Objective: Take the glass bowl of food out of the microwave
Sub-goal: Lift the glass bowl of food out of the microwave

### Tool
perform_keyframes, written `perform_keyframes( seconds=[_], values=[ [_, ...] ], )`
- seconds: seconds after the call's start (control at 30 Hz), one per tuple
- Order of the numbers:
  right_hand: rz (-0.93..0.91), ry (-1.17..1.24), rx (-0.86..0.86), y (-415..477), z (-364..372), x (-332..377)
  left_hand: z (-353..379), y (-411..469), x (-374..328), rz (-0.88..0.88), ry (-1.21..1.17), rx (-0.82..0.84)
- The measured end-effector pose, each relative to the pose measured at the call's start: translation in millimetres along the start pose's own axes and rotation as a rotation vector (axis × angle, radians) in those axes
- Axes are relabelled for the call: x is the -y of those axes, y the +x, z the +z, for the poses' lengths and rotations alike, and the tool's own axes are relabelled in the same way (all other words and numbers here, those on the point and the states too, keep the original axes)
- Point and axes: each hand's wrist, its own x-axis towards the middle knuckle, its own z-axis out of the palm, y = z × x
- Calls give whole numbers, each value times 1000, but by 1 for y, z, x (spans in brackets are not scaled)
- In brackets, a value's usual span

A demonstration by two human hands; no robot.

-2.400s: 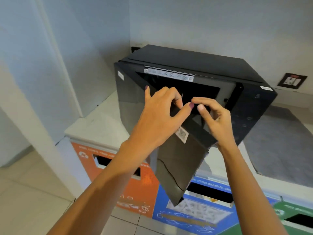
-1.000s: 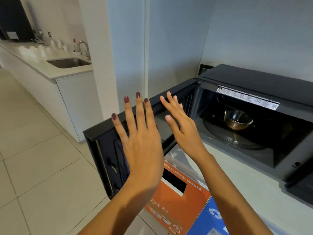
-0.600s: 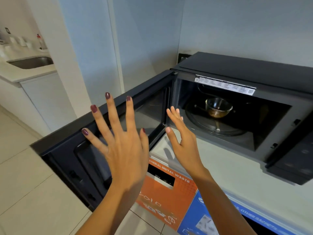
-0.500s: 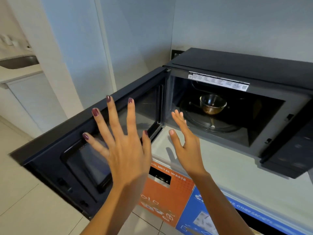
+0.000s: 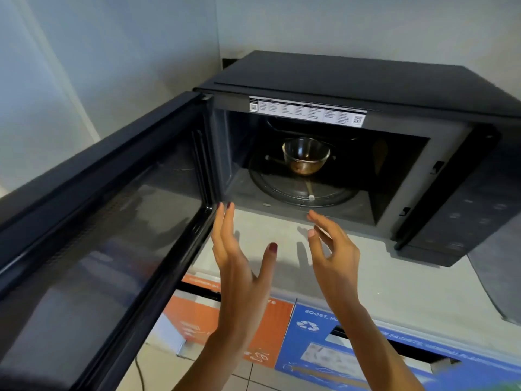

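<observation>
A small glass bowl [image 5: 306, 155] with brown food in its bottom sits on the glass turntable [image 5: 284, 190] inside a black microwave [image 5: 352, 80]. The microwave door [image 5: 107, 221] is swung wide open to the left. My left hand [image 5: 239, 266] and my right hand [image 5: 335, 258] are both empty with fingers spread, palms facing each other. They hover over the counter just in front of the oven's opening, well short of the bowl.
The microwave stands on a pale countertop [image 5: 394, 283] in a corner of grey walls. Below the counter edge are an orange bin panel [image 5: 267, 328] and a blue recycling panel [image 5: 324, 348]. A grey mat [image 5: 501, 277] lies at the right.
The door went from nearly shut to fully open and my hands let go of it. Both hands have since moved right and forward toward the oven opening, palms turning inward.
</observation>
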Motion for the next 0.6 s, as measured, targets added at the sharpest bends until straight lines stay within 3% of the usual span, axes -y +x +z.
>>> perform_keyframes(
  seconds=[0.33, 0.6],
  values=[
    [-46, 18, -77, 56, -12, -26, 55, 70, 43, -141, -254, 178],
    [71, 114, 14, 140, -6, -45, 90, 159, 64, -241, -376, 276]
  ],
)
